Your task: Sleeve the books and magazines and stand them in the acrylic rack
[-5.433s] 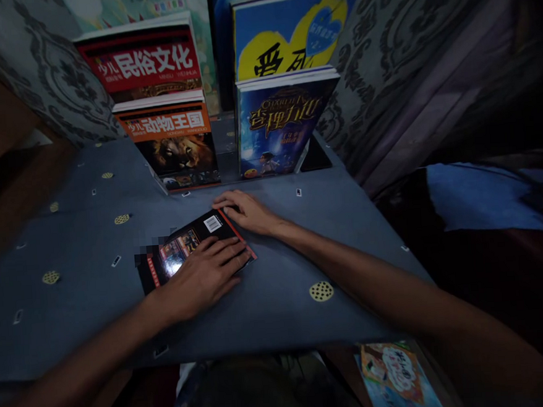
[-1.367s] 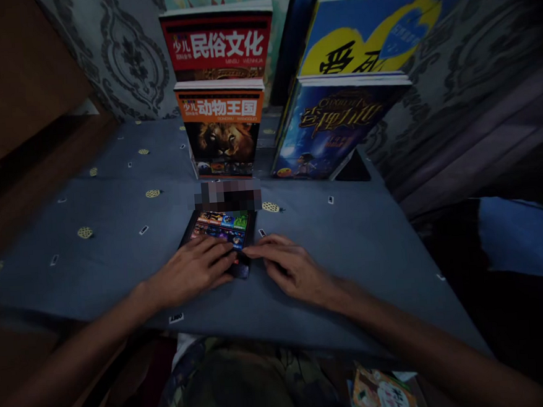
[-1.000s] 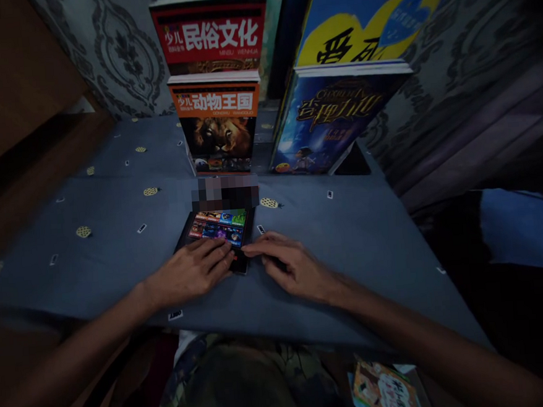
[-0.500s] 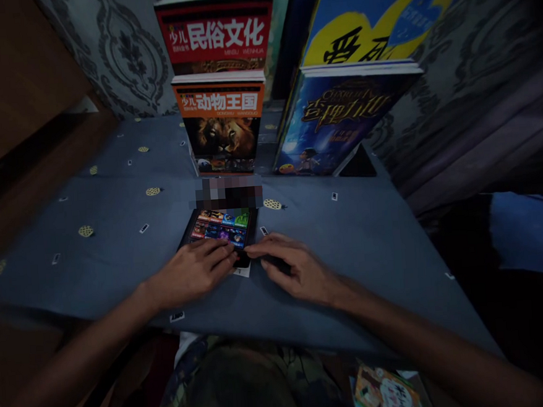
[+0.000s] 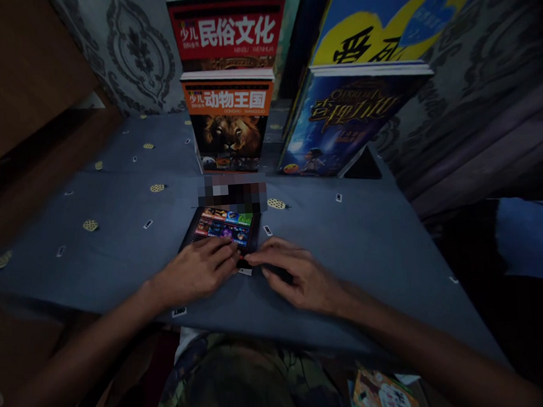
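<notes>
A dark, flat, book-like item (image 5: 215,228) with rows of small bright pictures lies on the table; its upper part is blurred by blocks. My left hand (image 5: 200,267) rests palm down over its lower left, fingers stretched out across the surface. At its lower right corner, the forefinger of my right hand (image 5: 299,275) touches or nearly touches the edge. The right thumb stands apart from that finger, and nothing shows between them. A small piece of something white (image 5: 245,271) peeks out below the item's near edge.
Behind the item stand an orange book with a lion (image 5: 232,132), a red book (image 5: 231,32), a dark blue book (image 5: 340,121) and a blue-yellow book (image 5: 379,19). The blue patterned cloth (image 5: 117,264) covers the table. Another book (image 5: 382,394) lies below the near edge.
The whole view has shifted slightly, so things sit a little farther right. Both hands keep nearly the same place on and beside the book-like item.
</notes>
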`<action>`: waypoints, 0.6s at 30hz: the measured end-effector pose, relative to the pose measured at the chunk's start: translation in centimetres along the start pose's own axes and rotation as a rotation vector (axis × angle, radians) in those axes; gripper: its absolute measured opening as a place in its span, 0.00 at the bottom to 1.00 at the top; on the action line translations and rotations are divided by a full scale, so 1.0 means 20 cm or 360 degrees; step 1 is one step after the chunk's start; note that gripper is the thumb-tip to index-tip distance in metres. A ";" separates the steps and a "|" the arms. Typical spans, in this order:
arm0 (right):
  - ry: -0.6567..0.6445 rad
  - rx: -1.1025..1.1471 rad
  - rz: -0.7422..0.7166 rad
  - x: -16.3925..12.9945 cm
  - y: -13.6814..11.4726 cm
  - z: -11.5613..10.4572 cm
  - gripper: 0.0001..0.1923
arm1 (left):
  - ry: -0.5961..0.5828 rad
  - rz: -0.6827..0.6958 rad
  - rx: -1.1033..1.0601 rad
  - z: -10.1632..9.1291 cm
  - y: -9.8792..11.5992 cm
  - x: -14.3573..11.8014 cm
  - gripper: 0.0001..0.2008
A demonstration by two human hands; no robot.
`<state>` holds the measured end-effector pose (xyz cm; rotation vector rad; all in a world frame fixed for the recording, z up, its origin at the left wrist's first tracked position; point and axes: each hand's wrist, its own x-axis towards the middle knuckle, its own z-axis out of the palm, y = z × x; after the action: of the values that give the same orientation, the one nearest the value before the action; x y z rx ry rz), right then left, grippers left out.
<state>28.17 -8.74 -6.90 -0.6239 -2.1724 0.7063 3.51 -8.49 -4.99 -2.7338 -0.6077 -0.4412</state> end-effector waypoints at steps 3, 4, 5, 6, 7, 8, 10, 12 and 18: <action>-0.0047 -0.0049 -0.0041 -0.01 0.01 0.01 0.17 | 0.0017 0.0005 -0.0010 0.00 0.01 0.00 0.10; -0.0059 -0.0080 -0.0063 -0.01 0.01 0.01 0.16 | 0.0027 0.0003 -0.0005 0.00 0.02 0.00 0.10; -0.0075 -0.0119 -0.0089 -0.01 0.01 0.02 0.15 | 0.0036 -0.0003 0.0001 0.01 0.02 0.00 0.10; -0.0085 -0.0165 -0.0123 -0.01 0.02 0.02 0.15 | 0.0048 -0.0012 0.0006 0.01 0.02 0.00 0.10; -0.0097 -0.0218 -0.0165 0.00 0.02 0.03 0.15 | 0.0059 -0.0028 0.0002 0.01 0.02 0.00 0.10; -0.0107 -0.0273 -0.0208 0.00 0.02 0.03 0.14 | 0.0067 -0.0046 -0.0021 0.02 0.01 0.00 0.11; -0.0121 -0.0370 -0.0275 0.01 0.02 0.04 0.13 | 0.0061 -0.0096 -0.0093 0.02 -0.02 -0.01 0.13; -0.0126 -0.0436 -0.0306 0.02 0.02 0.05 0.12 | 0.0029 -0.0188 -0.0136 0.02 -0.08 -0.04 0.16; -0.0182 -0.0571 -0.0324 0.01 0.00 0.04 0.11 | -0.0030 -0.0372 -0.0203 0.02 -0.14 -0.14 0.20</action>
<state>27.46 -8.86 -7.29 -0.5405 -2.4505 0.2499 -0.06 -6.87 -5.68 -2.8000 -0.9405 -0.5260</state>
